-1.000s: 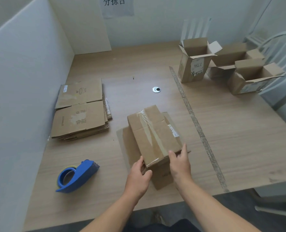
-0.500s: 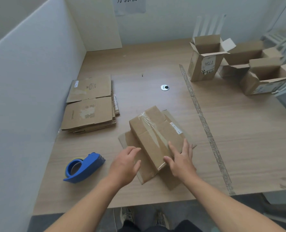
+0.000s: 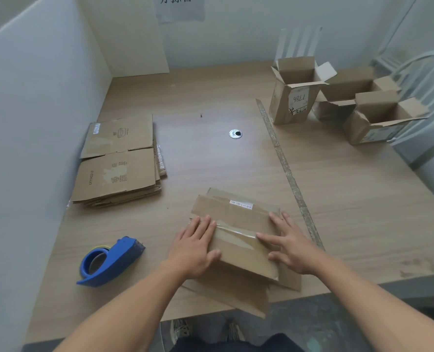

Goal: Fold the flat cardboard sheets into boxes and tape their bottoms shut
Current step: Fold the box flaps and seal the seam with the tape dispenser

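Both hands lie flat with fingers straight and grasp nothing. The left hand (image 3: 195, 246) presses the 9 o'clock end and the right hand (image 3: 291, 246) the 3 o'clock end of a small brown cardboard box (image 3: 238, 255). The box sits bottom-up at the 6 o'clock edge of the wooden table (image 3: 350, 199). A strip of clear tape (image 3: 232, 233) already spans its bottom seam, so this box appears nearly done, with only smoothing left. The blue plastic tape dispenser (image 3: 110, 261) rests at 8 o'clock of the box, untouched. A stack of flat brown cardboard sheets (image 3: 119, 161) at 10 o'clock remains to be folded. Three erected open-topped cardboard boxes (image 3: 293, 102) stand at 1 o'clock.
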A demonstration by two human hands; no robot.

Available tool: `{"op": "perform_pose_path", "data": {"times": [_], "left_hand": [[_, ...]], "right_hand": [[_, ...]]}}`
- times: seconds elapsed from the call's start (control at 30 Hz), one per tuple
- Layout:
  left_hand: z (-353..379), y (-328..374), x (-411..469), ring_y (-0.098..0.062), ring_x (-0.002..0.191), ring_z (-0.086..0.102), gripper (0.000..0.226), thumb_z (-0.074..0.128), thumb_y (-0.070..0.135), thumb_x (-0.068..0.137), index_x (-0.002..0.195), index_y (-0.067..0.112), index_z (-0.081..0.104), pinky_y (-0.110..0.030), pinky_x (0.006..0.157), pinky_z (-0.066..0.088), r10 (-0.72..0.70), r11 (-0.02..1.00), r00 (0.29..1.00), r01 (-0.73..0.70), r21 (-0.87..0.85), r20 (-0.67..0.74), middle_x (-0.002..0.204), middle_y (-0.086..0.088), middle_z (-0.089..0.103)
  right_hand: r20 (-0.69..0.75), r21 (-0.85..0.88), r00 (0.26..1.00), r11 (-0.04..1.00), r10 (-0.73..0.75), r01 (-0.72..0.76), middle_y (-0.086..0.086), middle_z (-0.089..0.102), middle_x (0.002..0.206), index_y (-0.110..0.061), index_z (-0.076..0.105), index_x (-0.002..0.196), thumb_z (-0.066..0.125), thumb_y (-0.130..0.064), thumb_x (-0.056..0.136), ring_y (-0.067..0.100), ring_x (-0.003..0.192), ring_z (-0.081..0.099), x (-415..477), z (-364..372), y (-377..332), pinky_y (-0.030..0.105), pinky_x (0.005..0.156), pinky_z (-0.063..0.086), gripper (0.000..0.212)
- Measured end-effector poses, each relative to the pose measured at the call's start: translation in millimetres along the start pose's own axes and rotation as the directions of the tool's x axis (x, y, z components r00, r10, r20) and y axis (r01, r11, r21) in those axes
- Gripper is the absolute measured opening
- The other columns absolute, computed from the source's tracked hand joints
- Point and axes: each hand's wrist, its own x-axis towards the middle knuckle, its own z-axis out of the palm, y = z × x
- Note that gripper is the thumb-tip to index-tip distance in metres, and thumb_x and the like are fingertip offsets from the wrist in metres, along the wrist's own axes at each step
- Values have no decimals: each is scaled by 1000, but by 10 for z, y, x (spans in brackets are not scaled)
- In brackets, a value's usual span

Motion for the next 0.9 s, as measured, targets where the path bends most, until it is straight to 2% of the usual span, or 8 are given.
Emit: {"op": "perform_pose_path", "data": {"times": [0.13, 0.2, 0.27, 0.37, 0.47, 0.63, 0.77, 0.9], "left_hand": [[65, 31, 46, -14, 152, -17, 68, 20, 57, 102, 159, 30, -7, -37, 122, 3, -48, 999, 998, 48, -5, -30, 164, 12, -18], [48, 20, 70, -13, 152, -14, 67, 20, 56, 103, 159, 31, -4, -37, 122, 6, -68, 997, 997, 67, -38, -29, 165, 13, -15], [43, -8, 88, -13, 152, -13, 68, 22, 57, 102, 159, 30, -2, -38, 123, 7, -107, 989, 994, 104, -105, -25, 165, 13, -13], [72, -75, 0, -12, 152, -12, 68, 24, 59, 102, 159, 31, -1, -38, 124, 7, -150, 973, 988, 141, -181, -35, 164, 15, -13], [144, -146, -227, -13, 153, -7, 65, 25, 54, 104, 159, 31, 2, -36, 123, 6, -130, 976, 990, 120, -184, -45, 161, 18, -12], [156, -180, -500, -18, 144, 18, 78, 9, 64, 86, 158, 34, 15, -37, 118, 20, -146, 989, 984, 146, -13, -103, 165, 9, 11], [188, -238, -557, -23, 140, 27, 79, 24, 65, 79, 151, 35, 31, -42, 115, 26, -35, 999, 993, 35, -1, -116, 156, 3, 30], [70, -562, -415, -17, 148, 8, 64, 45, 64, 89, 149, 49, 28, -47, 123, 13, -105, 982, 986, 82, -172, -133, 156, 12, 19]], "right_hand": [[-161, -34, 985, 997, 68, -75, 2, 12, 163, -42, 41, 144, 49, -51, 95, 27, 150, 6, -13, 25, -370, 49, 116, 25, 51], [-298, -70, 955, 997, -6, -16, 5, 45, 142, -34, 55, 134, 50, -54, 90, 31, 129, 43, -22, 136, -608, 46, 101, 44, 48], [-344, -74, 936, 996, -69, 46, -1, 58, 119, -34, 62, 122, 49, -62, 81, 25, 104, 56, -31, 307, -818, 41, 85, 51, 52], [-371, -97, 922, 992, -112, 82, -1, 58, 118, -39, 59, 121, 63, -63, 74, 24, 103, 53, 16, 483, -908, 42, 88, 51, 53], [-404, -55, 906, 992, -122, 109, -4, 59, 115, -39, 62, 116, 80, -42, 69, 22, 99, 59, 121, 421, -827, 40, 85, 53, 51], [-339, -81, 939, 996, -49, 23, -9, 50, 135, -49, 51, 127, 66, -21, 83, 25, 123, 48, 349, 207, -817, 46, 96, 40, 54], [-312, -49, 949, 996, 51, -70, -4, 41, 142, -50, 44, 137, 50, -20, 93, 28, 119, 39, 472, 58, -844, 39, 92, 35, 53], [-275, -19, 961, 1000, -15, 10, 1, 41, 139, -38, 47, 137, 50, -35, 96, 30, 115, 40, 373, 31, -990, 38, 91, 39, 42]]}}
